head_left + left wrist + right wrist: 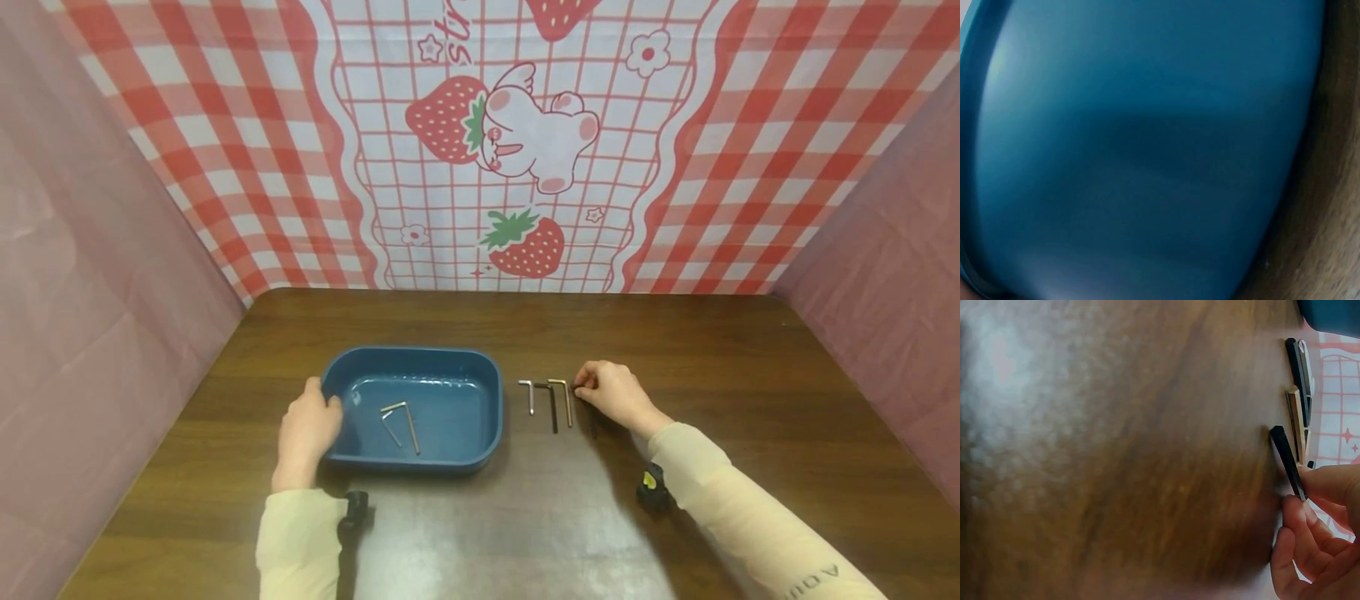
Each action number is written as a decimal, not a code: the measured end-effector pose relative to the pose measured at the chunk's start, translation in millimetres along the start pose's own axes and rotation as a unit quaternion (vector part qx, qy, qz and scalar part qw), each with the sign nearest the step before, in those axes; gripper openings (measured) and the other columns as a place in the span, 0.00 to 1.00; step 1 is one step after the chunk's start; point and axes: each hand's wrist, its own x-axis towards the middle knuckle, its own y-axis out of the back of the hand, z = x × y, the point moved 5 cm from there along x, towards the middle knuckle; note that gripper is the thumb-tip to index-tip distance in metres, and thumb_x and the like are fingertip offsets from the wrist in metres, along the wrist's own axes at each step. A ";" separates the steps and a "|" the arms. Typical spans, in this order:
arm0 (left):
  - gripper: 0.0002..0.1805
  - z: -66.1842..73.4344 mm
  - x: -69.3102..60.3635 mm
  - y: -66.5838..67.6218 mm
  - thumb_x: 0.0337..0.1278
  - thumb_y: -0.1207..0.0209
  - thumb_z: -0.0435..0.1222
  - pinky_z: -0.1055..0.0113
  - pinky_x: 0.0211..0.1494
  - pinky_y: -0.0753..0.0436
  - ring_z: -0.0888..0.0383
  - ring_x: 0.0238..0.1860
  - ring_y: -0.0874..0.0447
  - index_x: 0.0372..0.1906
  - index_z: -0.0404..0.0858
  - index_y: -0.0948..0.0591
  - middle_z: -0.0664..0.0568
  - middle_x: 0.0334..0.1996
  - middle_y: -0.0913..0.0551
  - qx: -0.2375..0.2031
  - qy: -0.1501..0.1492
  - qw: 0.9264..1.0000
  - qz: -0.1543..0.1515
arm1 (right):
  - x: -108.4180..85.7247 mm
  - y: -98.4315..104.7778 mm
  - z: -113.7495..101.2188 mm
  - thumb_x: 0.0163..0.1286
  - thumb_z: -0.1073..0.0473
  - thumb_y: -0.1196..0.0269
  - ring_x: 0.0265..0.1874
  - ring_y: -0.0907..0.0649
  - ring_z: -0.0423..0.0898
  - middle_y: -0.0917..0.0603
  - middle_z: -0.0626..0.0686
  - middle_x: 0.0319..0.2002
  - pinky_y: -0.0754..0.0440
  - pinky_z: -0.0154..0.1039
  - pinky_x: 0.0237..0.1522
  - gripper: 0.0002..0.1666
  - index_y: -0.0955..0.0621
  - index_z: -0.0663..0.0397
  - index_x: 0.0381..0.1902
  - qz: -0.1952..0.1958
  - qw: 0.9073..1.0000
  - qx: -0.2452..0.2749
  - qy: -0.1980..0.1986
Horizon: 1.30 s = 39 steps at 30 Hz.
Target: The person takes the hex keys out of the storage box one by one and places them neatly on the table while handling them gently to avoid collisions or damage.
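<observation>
A black hex key [1285, 452] is pinched near one end in the right hand's [613, 395] grip, its long shaft pointed toward the wearer, beside three loose keys [554, 410] on the tabletop [495, 525]. Leftward beyond these, the blue tray [500, 404] is held at its far end by the left hand [307, 430].

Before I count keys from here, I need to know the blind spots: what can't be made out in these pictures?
Black hex key: head view, its bend hidden by the right hand.
Two hex keys inside the blue tray: left wrist view, hidden by its side.
Left hand: left wrist view, mostly cut off by the picture's edge.
Whether keys are marked: head view, too small.
</observation>
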 end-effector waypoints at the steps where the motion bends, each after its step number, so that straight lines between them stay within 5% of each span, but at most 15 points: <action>1: 0.26 0.3 0.0 0.1 0.61 0.61 0.38 0.40 0.49 0.30 0.28 0.51 0.30 0.61 0.27 0.41 0.25 0.55 0.31 0.000 0.000 1.000 0.001 | -0.1 -0.4 0.0 0.52 0.64 0.34 0.21 0.26 0.40 0.24 0.47 0.20 0.30 0.36 0.26 0.03 0.20 0.55 0.26 0.001 1.000 -0.002 0.000; 39: 0.26 0.3 0.4 0.2 0.61 0.62 0.38 0.41 0.48 0.30 0.28 0.50 0.30 0.61 0.27 0.41 0.25 0.55 0.31 -0.004 -0.003 1.000 -0.001 | -4.4 -6.3 3.3 0.51 0.66 0.37 0.24 0.27 0.44 0.27 0.49 0.23 0.31 0.40 0.28 0.04 0.22 0.56 0.27 0.042 0.999 -0.018 -0.005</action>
